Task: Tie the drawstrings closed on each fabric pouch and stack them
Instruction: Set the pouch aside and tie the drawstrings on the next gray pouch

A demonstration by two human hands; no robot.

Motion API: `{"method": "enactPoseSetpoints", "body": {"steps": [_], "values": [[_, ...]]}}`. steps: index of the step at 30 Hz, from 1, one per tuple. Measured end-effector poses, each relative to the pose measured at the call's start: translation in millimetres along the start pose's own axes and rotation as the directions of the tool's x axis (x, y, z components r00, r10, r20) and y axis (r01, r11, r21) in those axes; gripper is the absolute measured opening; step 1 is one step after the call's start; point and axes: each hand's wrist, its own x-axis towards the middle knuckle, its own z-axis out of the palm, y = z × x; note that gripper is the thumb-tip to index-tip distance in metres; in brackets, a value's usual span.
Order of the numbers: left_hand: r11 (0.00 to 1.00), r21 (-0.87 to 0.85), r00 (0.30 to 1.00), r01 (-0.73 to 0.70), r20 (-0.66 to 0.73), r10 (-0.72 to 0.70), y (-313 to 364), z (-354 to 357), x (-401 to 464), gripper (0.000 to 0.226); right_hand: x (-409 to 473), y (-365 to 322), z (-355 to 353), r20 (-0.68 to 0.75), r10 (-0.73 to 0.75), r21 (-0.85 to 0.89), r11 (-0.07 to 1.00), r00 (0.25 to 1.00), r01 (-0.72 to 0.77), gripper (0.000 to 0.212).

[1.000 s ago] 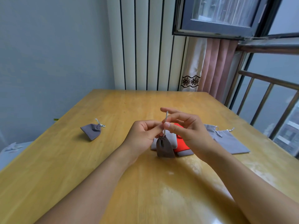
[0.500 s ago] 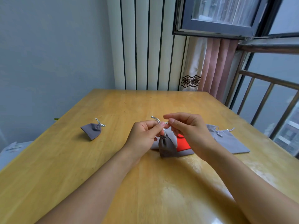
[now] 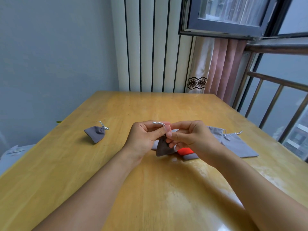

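1. The silver cord (image 3: 159, 123), which stood upright between the two hands a second ago, is now laid over sideways. It is seen as a short arc above the thumb of the left hand (image 3: 145, 139).
2. The left hand is curled, and the cord is pinched between its thumb and forefinger. The right hand (image 3: 188, 139) is also curled, with its fingertips pinching at the neck of the small dark pouch (image 3: 164, 147). Which strand is held by the right hand cannot be told, because the fingers cover it.
3. The dark pouch hangs just below both hands, between them. Compared with the earlier pictures it is tilted a little more; whether its bottom touches the desk (image 3: 150, 189) cannot be told.
4. This change is judged to mean that a loop is being formed, so the knot is in progress and not yet pulled tight.
5. Behind the right hand, a red pouch (image 3: 185, 150) lies on a grey one, and a larger grey pouch (image 3: 240, 147) lies flat beyond the right wrist, its cords loose.
6. Well to the outer side of the left hand, one grey pouch (image 3: 96, 134) is already drawn closed. Stacking is judged to be still ahead.
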Motion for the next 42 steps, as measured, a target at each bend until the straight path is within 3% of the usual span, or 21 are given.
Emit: {"method": "enactPoseSetpoints", "body": {"steps": [8, 11, 14, 18, 22, 30, 35, 42], "values": [[0.995, 0.093, 0.990, 0.033, 0.137, -0.046, 9.1, -10.7, -0.1, 0.023, 1.5, 5.2, -0.3, 0.011, -0.088, -0.165, 0.982, 0.996, 0.089, 0.022], [0.997, 0.058, 0.972, 0.049, 0.225, -0.061, 10.0, -13.4, -0.8, 0.030, 2.0, 7.6, 0.7, 0.052, -0.106, -0.030, 0.994, 0.993, 0.108, 0.025], [0.999, 0.050, 0.985, 0.012, 0.172, -0.021, 7.9, -12.4, 0.5, 0.023, 2.9, 7.1, 0.9, -0.006, -0.110, 0.015, 0.994, 0.994, 0.110, 0.018], [0.997, 0.073, 0.995, -0.009, 0.103, 0.002, 6.5, -11.0, 1.0, 0.018, 1.1, 6.5, 2.3, -0.024, -0.073, 0.030, 0.997, 0.997, 0.073, 0.031], [0.994, 0.091, 0.995, -0.054, 0.093, 0.046, 9.2, -10.2, 0.5, 0.018, 3.8, 7.9, 0.7, -0.030, -0.061, 0.069, 0.996, 0.998, 0.063, 0.027], [0.986, 0.116, 0.991, -0.122, 0.062, 0.115, 10.3, -9.8, 3.2, 0.014, 4.7, 8.6, -3.1, 0.100, 0.092, 0.388, 0.913, 0.991, -0.124, 0.027], [0.969, 0.163, 0.982, -0.187, 0.043, 0.183, 6.0, -9.9, 4.1, 0.017, 3.6, 6.9, 2.1, 0.062, 0.104, 0.313, 0.942, 0.993, -0.118, 0.041], [0.918, 0.256, 0.945, -0.304, -0.042, 0.324, 3.6, -2.0, 0.6, 0.025, 2.0, 8.8, 4.2, 0.151, 0.159, 0.292, 0.936, 0.976, -0.198, 0.028]]}}
